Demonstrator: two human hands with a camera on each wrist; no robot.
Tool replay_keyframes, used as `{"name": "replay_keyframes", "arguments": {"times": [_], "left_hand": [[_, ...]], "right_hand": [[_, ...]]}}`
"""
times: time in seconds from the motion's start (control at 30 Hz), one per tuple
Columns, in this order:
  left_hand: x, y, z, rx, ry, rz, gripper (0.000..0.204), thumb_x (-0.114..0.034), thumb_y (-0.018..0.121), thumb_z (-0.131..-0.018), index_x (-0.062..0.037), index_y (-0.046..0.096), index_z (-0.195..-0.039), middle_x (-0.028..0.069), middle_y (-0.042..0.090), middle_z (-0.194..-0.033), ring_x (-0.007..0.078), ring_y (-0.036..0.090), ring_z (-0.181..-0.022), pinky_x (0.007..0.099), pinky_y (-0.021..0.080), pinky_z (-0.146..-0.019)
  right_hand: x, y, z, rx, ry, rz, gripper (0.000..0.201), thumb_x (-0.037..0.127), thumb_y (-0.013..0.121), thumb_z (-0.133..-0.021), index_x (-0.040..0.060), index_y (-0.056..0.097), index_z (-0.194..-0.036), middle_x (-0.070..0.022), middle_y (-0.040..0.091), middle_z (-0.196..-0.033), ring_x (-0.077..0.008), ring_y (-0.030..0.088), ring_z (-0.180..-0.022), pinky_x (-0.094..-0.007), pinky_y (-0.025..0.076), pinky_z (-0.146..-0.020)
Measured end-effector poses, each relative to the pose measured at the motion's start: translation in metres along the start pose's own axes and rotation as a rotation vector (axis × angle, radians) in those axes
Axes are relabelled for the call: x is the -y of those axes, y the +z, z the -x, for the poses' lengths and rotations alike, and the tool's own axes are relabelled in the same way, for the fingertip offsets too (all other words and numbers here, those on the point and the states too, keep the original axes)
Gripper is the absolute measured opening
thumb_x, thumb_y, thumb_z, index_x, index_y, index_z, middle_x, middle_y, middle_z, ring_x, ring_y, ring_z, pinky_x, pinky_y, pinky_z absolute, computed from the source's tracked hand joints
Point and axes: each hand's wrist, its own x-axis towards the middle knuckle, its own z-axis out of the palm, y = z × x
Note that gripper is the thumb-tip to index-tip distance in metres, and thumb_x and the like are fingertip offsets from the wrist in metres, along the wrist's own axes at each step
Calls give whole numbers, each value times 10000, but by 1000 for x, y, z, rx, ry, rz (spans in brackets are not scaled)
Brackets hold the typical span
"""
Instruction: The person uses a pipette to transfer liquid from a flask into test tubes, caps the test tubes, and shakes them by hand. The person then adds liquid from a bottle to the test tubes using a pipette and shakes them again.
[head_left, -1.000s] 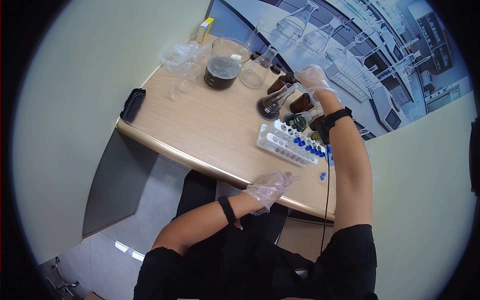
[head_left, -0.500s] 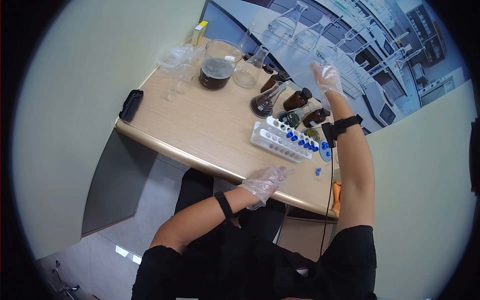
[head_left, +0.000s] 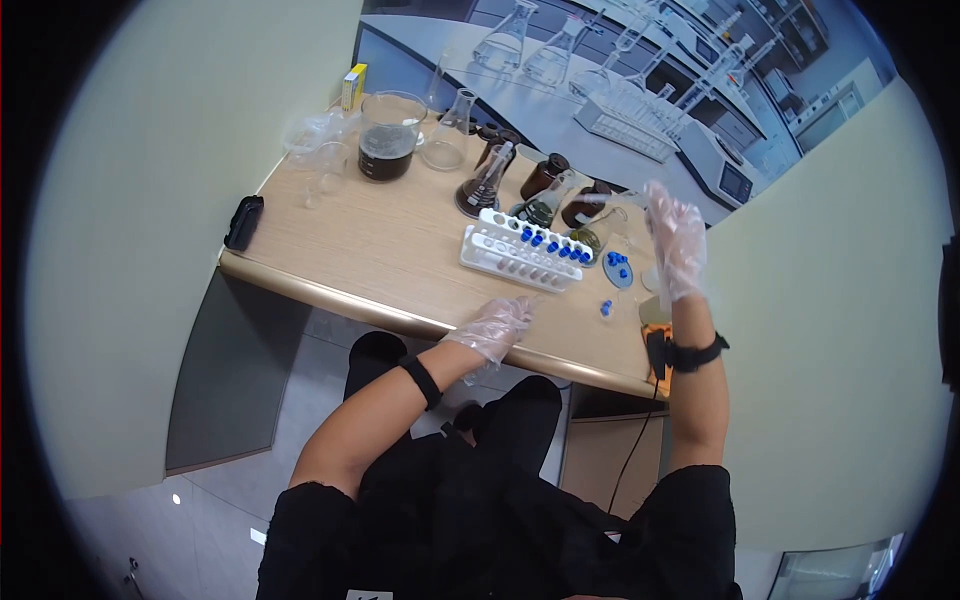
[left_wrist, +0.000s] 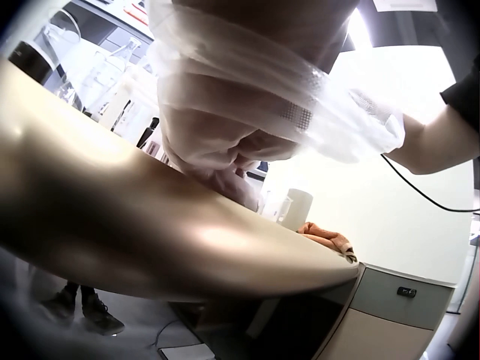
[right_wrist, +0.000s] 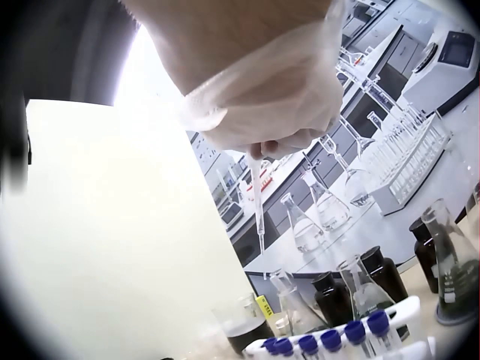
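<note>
A gloved right hand (head_left: 678,240) is raised over the table's right side and pinches a clear dropper (right_wrist: 259,206), which hangs tip down in the right wrist view. Below it stand a flask of yellowish liquid (head_left: 587,243) and a dish with blue caps (head_left: 618,272). The gloved left hand (head_left: 493,328) rests at the front edge, fingers curled round a small clear tube (head_left: 537,300) that shows only faintly. In the left wrist view the glove (left_wrist: 232,112) hides most of the fingers. A white rack (head_left: 520,262) holds several blue-capped tubes just beyond.
Brown bottles (head_left: 543,176) and flasks of dark liquid (head_left: 482,190) line the back. A large beaker (head_left: 388,150), an empty flask (head_left: 447,140) and crumpled plastic (head_left: 318,135) stand left. A loose blue cap (head_left: 606,308) and an orange cloth (left_wrist: 328,238) lie right.
The right hand has come down and back from over the rear bottles to the right side of the table, dropper in hand. The left hand keeps its place by the edge. The head view has shifted.
</note>
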Motion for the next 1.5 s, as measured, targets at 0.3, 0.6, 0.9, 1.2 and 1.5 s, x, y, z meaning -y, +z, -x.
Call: {"name": "replay_keyframes", "arguments": {"times": [0.3, 0.6, 0.9, 1.2, 1.5], "left_hand": [[-10, -5, 4, 47, -80, 166, 89, -28, 563, -1014, -82, 620, -971, -73, 469, -851, 48, 422, -726, 237, 410, -661], [-15, -2, 7, 38, -44, 64, 166, 82, 557, -897, -83, 572, -902, -56, 460, -854, 54, 454, -763, 245, 442, -689], [-17, -1, 8, 30, -5, -32, 169, 74, 540, -927, -90, 571, -902, -55, 466, -854, 57, 450, -734, 256, 440, -668], [9, 2, -4, 26, -113, 246, 131, -19, 557, -1023, -92, 587, -919, -53, 466, -861, 50, 438, -710, 246, 431, -663], [-16, -1, 7, 41, -130, 126, 233, 34, 560, -987, -54, 652, -1182, -48, 497, -933, 59, 483, -817, 243, 486, -740]], "right_hand": [[-28, -35, 100, 81, 77, -188, 524, 466, 699, -1011, 65, 624, -682, 51, 494, -629, -65, 393, -598, -302, 291, -533], [-47, -33, 118, 124, 90, -234, 546, 485, 707, -1006, 77, 588, -664, 57, 455, -634, -64, 363, -613, -303, 292, -537], [-48, -23, 127, 194, 160, -254, 480, 403, 726, -990, 65, 599, -675, 55, 475, -646, -66, 378, -621, -311, 301, -532], [-58, -14, 133, 183, -1, -301, 492, 261, 710, -1017, 84, 452, -637, 63, 386, -628, -54, 328, -620, -321, 283, -519], [-30, -26, 142, 226, 91, -319, 409, 308, 723, -1015, 77, 531, -737, 74, 418, -669, -41, 328, -610, -286, 275, -497]]}}
